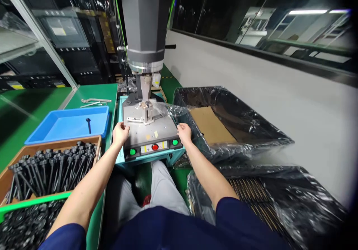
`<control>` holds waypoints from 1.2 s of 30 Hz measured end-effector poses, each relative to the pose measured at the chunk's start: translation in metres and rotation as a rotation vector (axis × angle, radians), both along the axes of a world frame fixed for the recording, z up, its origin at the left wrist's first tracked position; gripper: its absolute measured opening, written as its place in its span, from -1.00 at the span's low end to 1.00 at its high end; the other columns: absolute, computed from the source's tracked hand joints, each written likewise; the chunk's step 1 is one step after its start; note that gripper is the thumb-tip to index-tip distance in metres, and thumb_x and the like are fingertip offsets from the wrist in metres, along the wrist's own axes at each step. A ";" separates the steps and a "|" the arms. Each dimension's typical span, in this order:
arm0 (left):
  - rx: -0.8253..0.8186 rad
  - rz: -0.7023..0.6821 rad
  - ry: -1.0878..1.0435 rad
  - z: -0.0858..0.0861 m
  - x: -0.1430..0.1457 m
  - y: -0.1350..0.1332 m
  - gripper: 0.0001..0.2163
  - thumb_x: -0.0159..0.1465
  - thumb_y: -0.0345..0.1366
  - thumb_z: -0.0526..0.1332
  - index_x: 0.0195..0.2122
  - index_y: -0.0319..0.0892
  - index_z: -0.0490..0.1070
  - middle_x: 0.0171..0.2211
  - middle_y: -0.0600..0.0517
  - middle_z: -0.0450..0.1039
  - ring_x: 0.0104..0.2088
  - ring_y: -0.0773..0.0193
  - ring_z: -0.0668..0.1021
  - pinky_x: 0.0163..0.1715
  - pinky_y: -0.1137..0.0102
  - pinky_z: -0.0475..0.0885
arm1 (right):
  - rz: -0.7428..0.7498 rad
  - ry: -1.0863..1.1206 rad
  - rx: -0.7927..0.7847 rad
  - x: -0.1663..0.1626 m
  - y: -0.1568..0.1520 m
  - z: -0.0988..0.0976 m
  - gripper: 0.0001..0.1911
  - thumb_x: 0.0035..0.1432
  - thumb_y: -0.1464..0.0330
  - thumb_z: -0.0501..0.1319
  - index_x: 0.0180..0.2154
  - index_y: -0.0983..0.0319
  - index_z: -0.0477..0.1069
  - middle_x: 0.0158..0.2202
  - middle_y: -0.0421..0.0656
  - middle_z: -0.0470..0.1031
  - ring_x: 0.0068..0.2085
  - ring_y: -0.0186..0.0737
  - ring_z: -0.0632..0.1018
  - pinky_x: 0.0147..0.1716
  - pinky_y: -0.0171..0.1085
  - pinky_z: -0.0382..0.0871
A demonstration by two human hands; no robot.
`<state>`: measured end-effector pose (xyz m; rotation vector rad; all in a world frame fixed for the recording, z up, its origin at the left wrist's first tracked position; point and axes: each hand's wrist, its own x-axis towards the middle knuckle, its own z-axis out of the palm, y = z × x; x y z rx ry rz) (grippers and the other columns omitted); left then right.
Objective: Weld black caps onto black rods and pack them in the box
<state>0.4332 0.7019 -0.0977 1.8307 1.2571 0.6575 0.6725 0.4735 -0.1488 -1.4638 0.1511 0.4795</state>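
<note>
My left hand (121, 133) is at the left edge of the machine's grey base plate (140, 132), fingers curled together. My right hand (184, 132) is at the plate's right edge, fingers pinched; what either hand holds, if anything, is hidden. Clear plastic film (175, 110) stretches from the fixture towards my right hand, and I cannot tell whether it touches. Between my hands a small metal fixture (147, 113) stands on the plate, beneath the press's metal tool head (145, 88). Along the front are two green buttons (132, 152) and a red button (154, 146).
To the left, a blue tray (69, 125) holds one black bolt-like part (88, 125). In front of it, a brown bin (96, 145) contains many such parts. Wrenches (96, 101) lie behind. Plastic-lined boxes (251, 142) stand right, one with cardboard (211, 125).
</note>
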 end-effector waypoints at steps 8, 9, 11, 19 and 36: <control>0.070 -0.282 0.577 -0.050 -0.055 -0.041 -0.30 0.10 -0.16 0.33 0.24 -0.30 0.16 0.14 -0.34 0.29 0.16 -0.13 0.39 0.06 0.18 0.33 | 0.374 -0.516 -0.361 -0.037 -0.070 -0.054 -0.37 -0.07 0.46 0.35 0.10 0.16 0.36 0.19 -0.05 0.30 0.24 -0.03 0.31 0.30 -0.04 0.06; 0.079 -0.298 0.581 -0.055 -0.057 -0.042 -0.30 0.12 -0.17 0.32 0.24 -0.29 0.14 0.14 -0.33 0.29 0.16 -0.11 0.40 0.05 0.20 0.34 | 0.380 -0.529 -0.354 -0.037 -0.071 -0.056 -0.37 -0.06 0.46 0.34 0.11 0.15 0.35 0.19 -0.06 0.30 0.24 -0.03 0.32 0.30 -0.04 0.05; 0.125 -0.298 0.565 -0.062 -0.061 -0.042 -0.32 0.15 -0.18 0.31 0.26 -0.27 0.12 0.15 -0.31 0.28 0.15 -0.08 0.41 0.04 0.23 0.34 | 0.373 -0.542 -0.352 -0.035 -0.069 -0.060 -0.38 -0.06 0.46 0.34 0.10 0.14 0.36 0.18 -0.07 0.31 0.23 -0.03 0.33 0.29 -0.03 0.07; 0.227 -0.332 0.524 -0.073 -0.072 -0.037 -0.33 0.20 -0.12 0.26 0.28 -0.21 0.09 0.17 -0.27 0.26 0.13 -0.06 0.44 0.04 0.24 0.35 | 0.357 -0.635 -0.458 -0.027 -0.065 -0.070 -0.35 -0.06 0.43 0.35 0.12 0.15 0.33 0.14 -0.04 0.34 0.17 0.00 0.40 0.23 -0.03 0.18; 0.187 -0.335 0.501 -0.080 -0.074 -0.031 -0.29 0.15 -0.14 0.29 0.29 -0.17 0.08 0.21 -0.24 0.22 0.15 -0.04 0.43 0.05 0.26 0.34 | 0.389 -0.677 -0.459 -0.027 -0.069 -0.084 -0.26 0.03 0.25 0.32 0.25 0.17 0.21 0.19 0.02 0.32 0.20 0.04 0.38 0.21 -0.02 0.18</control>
